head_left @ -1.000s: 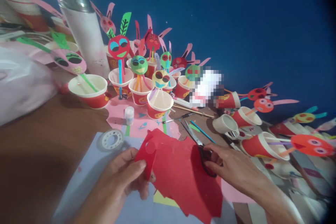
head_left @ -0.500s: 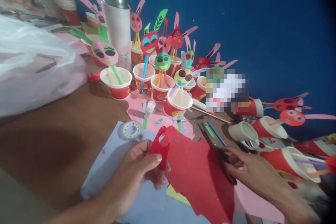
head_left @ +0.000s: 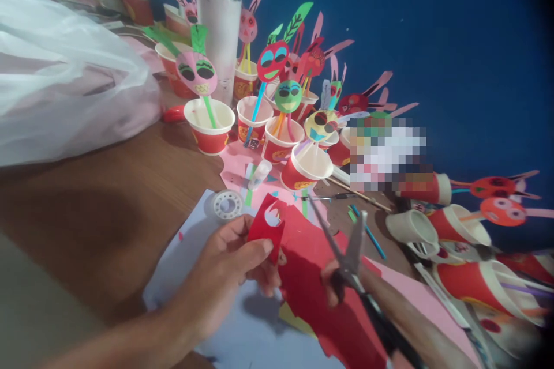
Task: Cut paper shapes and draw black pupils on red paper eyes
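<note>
My left hand [head_left: 249,259] pinches a small red paper piece [head_left: 262,234] with a rounded cut-out near its top. Scissors [head_left: 352,259] with dark handles are in my right hand [head_left: 381,291], raised over the table. Their blades stand apart and point away from me, to the right of the small piece and not touching it. Beneath lies a larger, jagged sheet of red paper [head_left: 320,311], partly covered by the scissors and hand. Under that are a pale blue sheet [head_left: 225,323] and a bit of yellow paper [head_left: 296,318].
A white tape roll [head_left: 227,205] and a small clear bottle [head_left: 259,175] lie ahead. Several red-and-white paper cups [head_left: 210,127] hold straws with paper faces. A blue pencil-like stick [head_left: 367,232] lies right. A plastic bag [head_left: 73,81] fills the left; a flask [head_left: 219,40] stands behind.
My right hand has picked the scissors up off the table and brought them left, blades now spread. My left hand still holds the small red piece. The view has shifted slightly.
</note>
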Available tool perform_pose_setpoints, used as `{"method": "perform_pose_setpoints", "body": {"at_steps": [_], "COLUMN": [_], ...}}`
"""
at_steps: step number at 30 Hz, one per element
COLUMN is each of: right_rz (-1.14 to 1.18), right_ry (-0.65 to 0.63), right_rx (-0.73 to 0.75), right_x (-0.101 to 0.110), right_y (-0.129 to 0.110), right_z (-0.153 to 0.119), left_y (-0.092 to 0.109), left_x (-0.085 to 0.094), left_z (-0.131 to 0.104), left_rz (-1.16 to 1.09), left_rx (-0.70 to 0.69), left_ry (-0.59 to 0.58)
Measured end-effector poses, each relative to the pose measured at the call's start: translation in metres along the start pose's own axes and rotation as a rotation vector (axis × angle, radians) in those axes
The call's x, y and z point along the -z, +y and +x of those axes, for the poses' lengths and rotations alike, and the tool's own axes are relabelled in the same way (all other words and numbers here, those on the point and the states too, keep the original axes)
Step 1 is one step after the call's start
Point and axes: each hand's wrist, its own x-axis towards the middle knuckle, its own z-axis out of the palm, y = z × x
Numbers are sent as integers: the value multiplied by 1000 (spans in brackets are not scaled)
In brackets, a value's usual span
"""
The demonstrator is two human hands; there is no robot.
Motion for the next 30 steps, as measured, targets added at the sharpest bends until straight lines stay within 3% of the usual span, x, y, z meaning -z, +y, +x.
{"method": "perform_pose_setpoints", "body": {"at_steps": [8, 18, 30], "right_rz": [160, 422, 475], "right_ry": [-118, -107, -105], "right_rx": [94, 85, 92], "right_x": [-32, -50, -55], "right_y": [-39, -42, -45], "right_z": [37, 41, 41], "left_y": [3, -2, -2], "left_x": [2, 4, 2], "left_z": [-1, 0, -4], "left_rz": [59, 122, 152], "left_rx": [-51, -4, -13], "left_ry": [30, 67, 86]}}
